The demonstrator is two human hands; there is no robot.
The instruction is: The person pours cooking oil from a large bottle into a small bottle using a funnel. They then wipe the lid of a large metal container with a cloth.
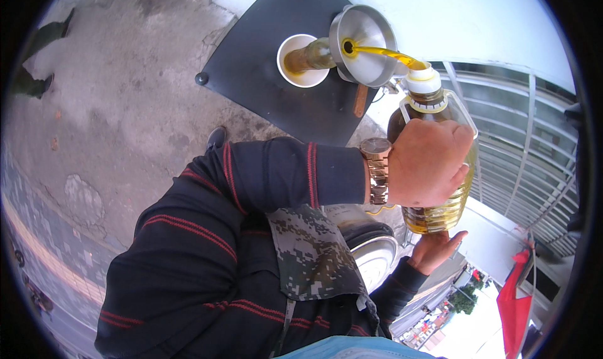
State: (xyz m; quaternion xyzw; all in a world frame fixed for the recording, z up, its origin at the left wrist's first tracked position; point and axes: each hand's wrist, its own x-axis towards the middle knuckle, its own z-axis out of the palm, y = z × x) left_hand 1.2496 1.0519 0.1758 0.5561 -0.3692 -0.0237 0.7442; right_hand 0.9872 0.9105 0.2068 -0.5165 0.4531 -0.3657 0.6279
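Note:
My left hand point(429, 163), with a metal-band watch on its wrist, grips a large clear plastic oil jug point(435, 213) around its upper part. Under the jug's base is my right hand point(435, 253), palm up and supporting it; its fingers are partly hidden. Yellow oil point(391, 53) streams from the jug's white mouth into a wide stainless steel funnel point(372, 29). The funnel sits over the neck of a glass bottle point(313, 56), which stands in a white bowl point(301, 82). Oil colours the lower part of the bottle.
The bowl stands on a dark tabletop point(264, 85) by a white wall. A wooden handle point(360, 101) shows below the funnel. A lidded bucket point(377, 260) is near my body. Window bars point(527, 118) and red cloth point(513, 302) lie to the right. Another person's legs point(37, 60) appear far left.

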